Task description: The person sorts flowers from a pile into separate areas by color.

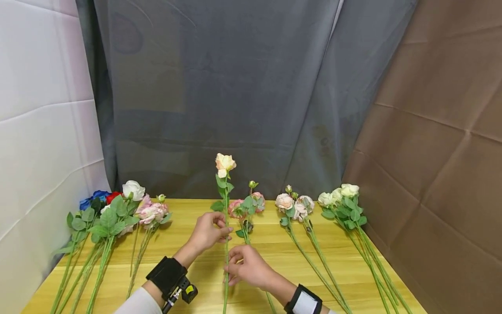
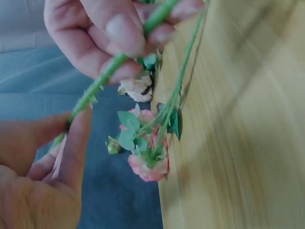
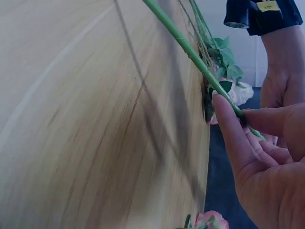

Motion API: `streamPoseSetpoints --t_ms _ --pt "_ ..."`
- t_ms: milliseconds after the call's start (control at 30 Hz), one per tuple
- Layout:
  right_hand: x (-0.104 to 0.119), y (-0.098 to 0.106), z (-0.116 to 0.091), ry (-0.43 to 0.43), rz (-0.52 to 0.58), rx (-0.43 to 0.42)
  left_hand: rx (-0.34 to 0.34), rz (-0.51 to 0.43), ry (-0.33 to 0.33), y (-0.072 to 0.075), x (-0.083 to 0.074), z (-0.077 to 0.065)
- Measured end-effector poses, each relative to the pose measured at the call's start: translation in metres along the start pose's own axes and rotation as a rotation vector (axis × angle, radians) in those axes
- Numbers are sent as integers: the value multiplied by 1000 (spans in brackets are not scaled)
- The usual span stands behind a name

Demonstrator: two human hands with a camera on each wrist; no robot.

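Note:
A cream-peach artificial rose [image 1: 225, 163] stands upright on its long green stem [image 1: 226, 244], above the wooden table. My left hand [image 1: 209, 231] pinches the stem between thumb and fingers, below the leaves. Lower down, the fingers of my right hand [image 1: 247, 266] pinch the same stem. The left wrist view has my left hand [image 2: 47, 171] at lower left and my right hand [image 2: 109, 38] at the top, both on the stem. In the right wrist view, the thumb and fingers of my right hand [image 3: 262, 152] close around the stem [image 3: 200, 67].
Behind the hands lie pink roses [image 1: 237, 209]. Pale pink roses [image 1: 284, 202] and white roses [image 1: 349, 190] lie to the right on the table [image 1: 204, 279]. At left are a white rose [image 1: 133, 190], blue flowers [image 1: 87, 203] and pink peonies [image 1: 152, 213]. A grey curtain [image 1: 235, 96] hangs behind.

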State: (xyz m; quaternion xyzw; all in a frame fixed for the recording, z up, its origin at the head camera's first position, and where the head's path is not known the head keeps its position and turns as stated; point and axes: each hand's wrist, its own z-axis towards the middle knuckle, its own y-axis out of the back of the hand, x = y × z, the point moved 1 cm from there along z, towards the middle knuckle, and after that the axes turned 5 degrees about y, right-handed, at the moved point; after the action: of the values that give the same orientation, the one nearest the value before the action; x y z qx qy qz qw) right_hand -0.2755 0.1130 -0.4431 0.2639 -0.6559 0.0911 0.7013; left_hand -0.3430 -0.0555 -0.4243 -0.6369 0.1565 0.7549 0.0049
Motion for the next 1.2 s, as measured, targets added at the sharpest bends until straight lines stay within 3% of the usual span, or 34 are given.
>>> streamPoseSetpoints --t_ms 167,300,433,633,767,967,1200 --pt "1 9 -4 -9 6 -3 75 60 -43 4 9 -1" --pt "4 19 -8 -7 -15 -14 98 182 -75 17 22 -6" --pt "7 33 -16 -5 -57 -36 30 335 -54 42 35 -13" --pt "15 62 -34 -12 -119 -67 -93 698 -94 93 52 -23" --pt "22 85 -46 -15 -165 -90 -164 837 -56 127 58 -27" --pt "28 121 -66 -37 -269 -128 -210 856 96 163 66 -38" --pt "11 159 -91 -70 -330 -199 -220 849 193 179 67 -47"
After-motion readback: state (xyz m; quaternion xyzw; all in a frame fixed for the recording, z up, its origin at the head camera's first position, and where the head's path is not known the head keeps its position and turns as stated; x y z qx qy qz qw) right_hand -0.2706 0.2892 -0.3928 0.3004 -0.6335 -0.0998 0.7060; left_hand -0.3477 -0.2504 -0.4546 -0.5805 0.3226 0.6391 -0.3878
